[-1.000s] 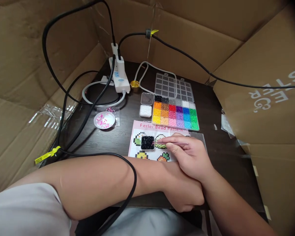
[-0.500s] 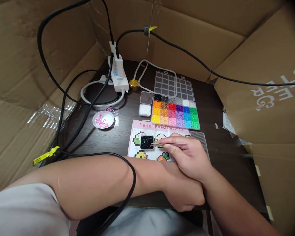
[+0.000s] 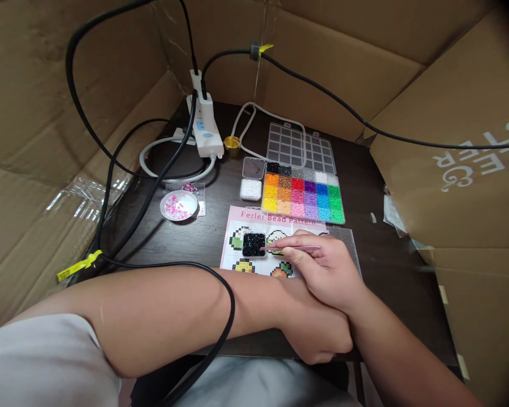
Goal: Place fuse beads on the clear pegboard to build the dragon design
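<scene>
My right hand (image 3: 322, 263) is closed in a pinch around pink tweezers (image 3: 297, 248). Their tips reach into a small clear box of black beads (image 3: 253, 244), which lies on a sheet headed "Perler Bead Pattern" (image 3: 235, 217). My left forearm crosses in front of the sheet. At its end my left hand (image 3: 318, 333) is curled into a fist under my right wrist, touching it; the inside of the fist is hidden. Part of the pattern sheet is covered by my right hand.
Behind the sheet stand a divided box of coloured beads (image 3: 303, 195) and a box of white beads (image 3: 250, 190). A white dish (image 3: 192, 210) holds pink beads. Near it are a power strip (image 3: 207, 135) and a gold cup (image 3: 232, 146). A black cable (image 3: 231, 299) loops over my left forearm.
Both hands stay in the same place, the tweezer tips still among the black beads. The camera view has shifted very slightly.
</scene>
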